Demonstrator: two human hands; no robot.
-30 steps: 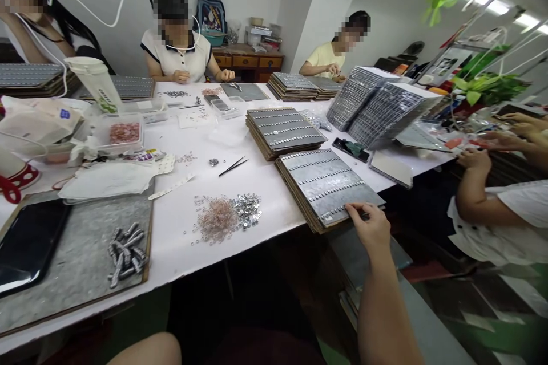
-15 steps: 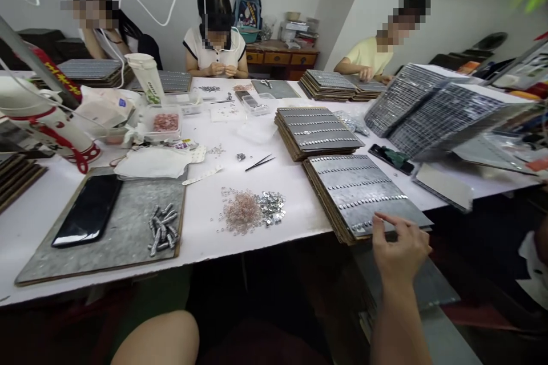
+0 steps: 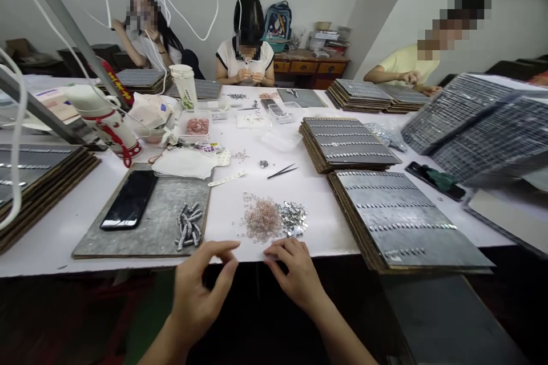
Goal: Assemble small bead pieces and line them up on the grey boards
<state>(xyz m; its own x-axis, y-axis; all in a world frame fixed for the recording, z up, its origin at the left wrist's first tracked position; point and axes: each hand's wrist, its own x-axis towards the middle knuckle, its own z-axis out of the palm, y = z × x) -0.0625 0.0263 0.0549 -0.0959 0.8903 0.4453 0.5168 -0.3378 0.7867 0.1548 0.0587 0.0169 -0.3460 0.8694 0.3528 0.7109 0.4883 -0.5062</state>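
Observation:
My left hand is over the near table edge, thumb and forefinger curved and apart with nothing seen between them. Close by, my right hand has bent fingers, its thumb and forefinger slightly apart just below the piles; no item shows in it. A heap of tiny pinkish clear beads lies on the white table, touching a heap of small silver discs. To the right, a stack of grey boards carries rows of small silver pieces, the front row only partly filled. Dark tweezers lie behind the heaps.
On the left, a grey board bears a phone and silver cylindrical pieces. Another board stack stands behind the right one. A white flask is at left. Several people sit across the table.
My right hand has left the front row of the right board stack and come to the heaps. My left hand has entered view. The camera has turned left.

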